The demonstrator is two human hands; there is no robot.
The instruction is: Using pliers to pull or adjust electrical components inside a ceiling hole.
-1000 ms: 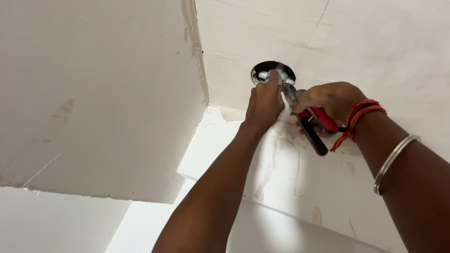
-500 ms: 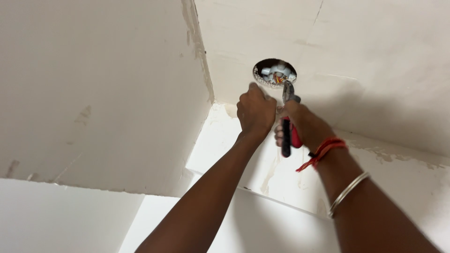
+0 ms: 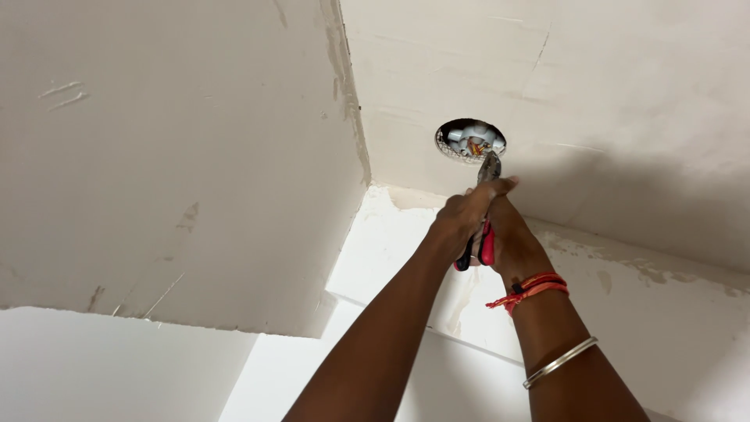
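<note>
Just above fingers, round ceiling opening with wires is met by pliers nose. Pliers clenched by left hand and right hand together. Risk judged: wire insulation nicked if grip is overtightened.

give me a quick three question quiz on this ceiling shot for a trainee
1. True or false: both hands grip the pliers together, the left hand and the right hand closed around the handles.
2. Multiple choice: where does the nose of the pliers point? A) at the wall edge on the left B) into the round ceiling opening C) down at the floor
3. Fill in: the right wrist wears a red thread band and, further down the arm, a ______ bangle.

Key: 1 true; 2 B; 3 metal (silver coloured)
</note>
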